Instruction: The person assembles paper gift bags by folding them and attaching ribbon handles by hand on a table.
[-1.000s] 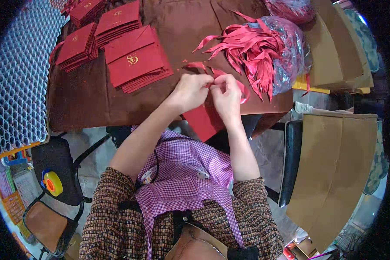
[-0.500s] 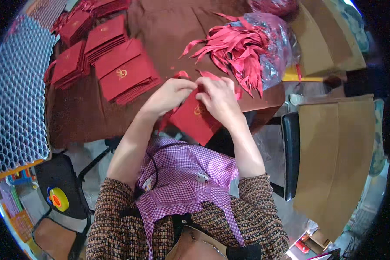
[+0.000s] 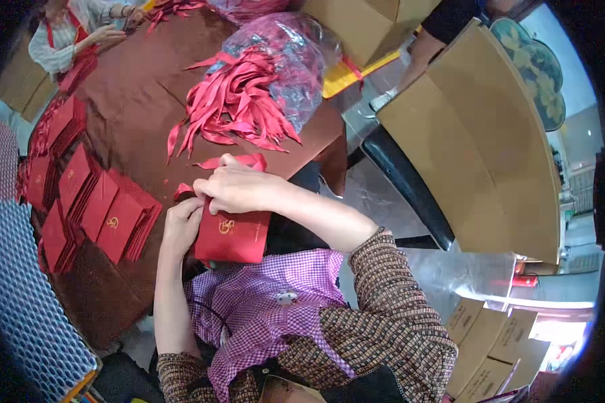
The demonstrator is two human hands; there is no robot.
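A red paper bag (image 3: pixel 238 238) with a gold emblem hangs at the table's edge, just above my lap. My left hand (image 3: pixel 183 225) pinches its upper left corner, the thumb and forefinger pressed together. Across the bag's top edge lies my right hand (image 3: pixel 238 190), its fingertips closed beside the left ones on a red ribbon (image 3: pixel 254 160). That ribbon shows behind the right knuckles, and a crumpled bit of red ribbon (image 3: pixel 184 192) sticks up above the left fingers. The exact grip at the fingertips is partly hidden.
Stacks of red bags (image 3: pixel 107 218) cover the left of the brown tablecloth (image 3: pixel 138 101). A heap of red ribbons (image 3: pixel 238 101) spills from a clear plastic bag (image 3: pixel 302 60). Another person (image 3: pixel 81 40) works at the far left. Cardboard (image 3: pixel 477 141) and a black chair (image 3: pixel 410 188) stand right.
My view has swung to the right, bringing another person and more cardboard boxes into sight. The red bag hangs straighter now, with both hands still together at its top edge.
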